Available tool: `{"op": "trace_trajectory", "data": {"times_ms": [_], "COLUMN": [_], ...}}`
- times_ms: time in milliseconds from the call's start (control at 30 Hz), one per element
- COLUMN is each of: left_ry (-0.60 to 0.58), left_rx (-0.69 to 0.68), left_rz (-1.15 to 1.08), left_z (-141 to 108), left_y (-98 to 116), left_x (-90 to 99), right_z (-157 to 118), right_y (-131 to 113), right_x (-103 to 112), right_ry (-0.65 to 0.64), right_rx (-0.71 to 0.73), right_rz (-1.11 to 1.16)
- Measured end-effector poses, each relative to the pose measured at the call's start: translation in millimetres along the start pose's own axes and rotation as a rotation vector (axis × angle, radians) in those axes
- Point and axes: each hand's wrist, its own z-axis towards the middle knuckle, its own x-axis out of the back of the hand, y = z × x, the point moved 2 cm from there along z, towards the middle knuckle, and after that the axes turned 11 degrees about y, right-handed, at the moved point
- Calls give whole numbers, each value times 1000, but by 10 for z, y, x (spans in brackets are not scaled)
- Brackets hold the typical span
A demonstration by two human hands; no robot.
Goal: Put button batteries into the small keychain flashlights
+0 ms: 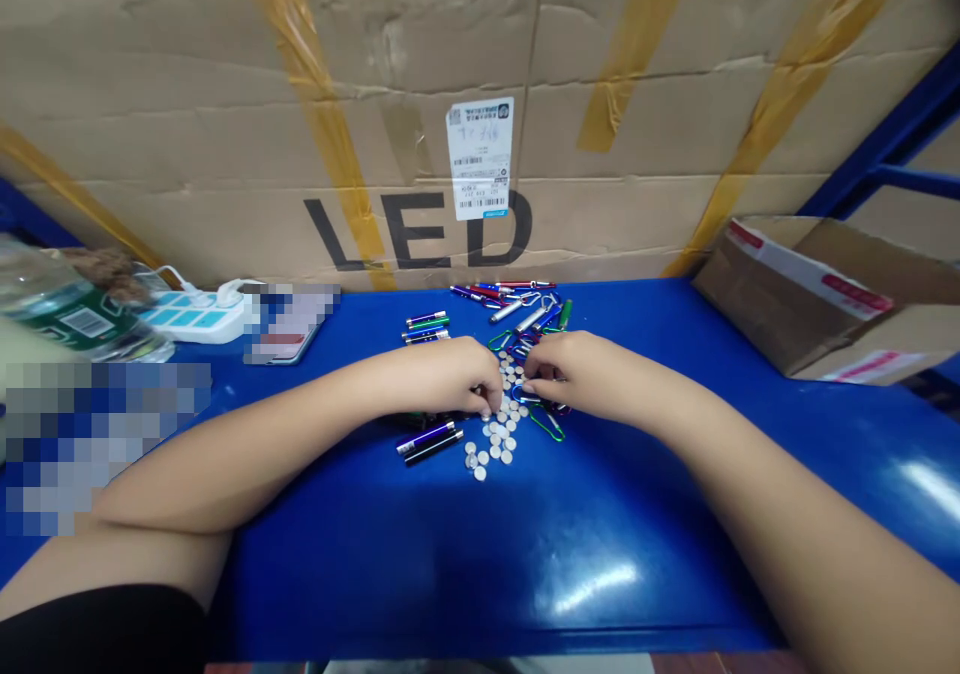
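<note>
My left hand [450,379] and my right hand [570,372] meet low over a scatter of small silver button cells [496,437], fingertips nearly together. Whatever lies in either hand's fingers is hidden. Just below my left hand lie two slim pocket flashlights [429,442], one purple and one black. A green carabiner [547,424] lies under my right hand. Further back, several metal flashlights with clips [502,299] form a loose heap, and a small group of flashlights [427,327] lies to its left.
Everything rests on a glossy blue table [480,564]. Behind it stands a taped cardboard carton [420,154] printed LED. A power strip [199,316], a blurred phone [289,324] and a plastic bottle [67,304] sit left; an open cardboard box [795,299] sits right.
</note>
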Motion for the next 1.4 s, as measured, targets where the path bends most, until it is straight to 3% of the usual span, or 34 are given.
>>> {"op": "trace_trajectory", "data": {"times_ms": [200, 567, 867, 1167, 1267, 1400], "left_ry": [-29, -69, 28, 21, 43, -17], "left_rx": [43, 5, 13, -22, -84, -56], "left_rz": [15, 132, 147, 285, 296, 156], "left_z": [-9, -23, 17, 4, -66, -63], "left_y": [-47, 60, 33, 54, 105, 68], "left_x": [12, -4, -57, -87, -33, 128], "right_z": [2, -3, 6, 6, 4, -11], "right_y": [48, 37, 25, 25, 29, 45], "right_x": [35, 33, -22, 8, 26, 76], "right_ry": [53, 42, 21, 38, 61, 114], "right_rx": [-10, 17, 46, 22, 12, 3], "right_rz": [-10, -22, -19, 0, 14, 25]}}
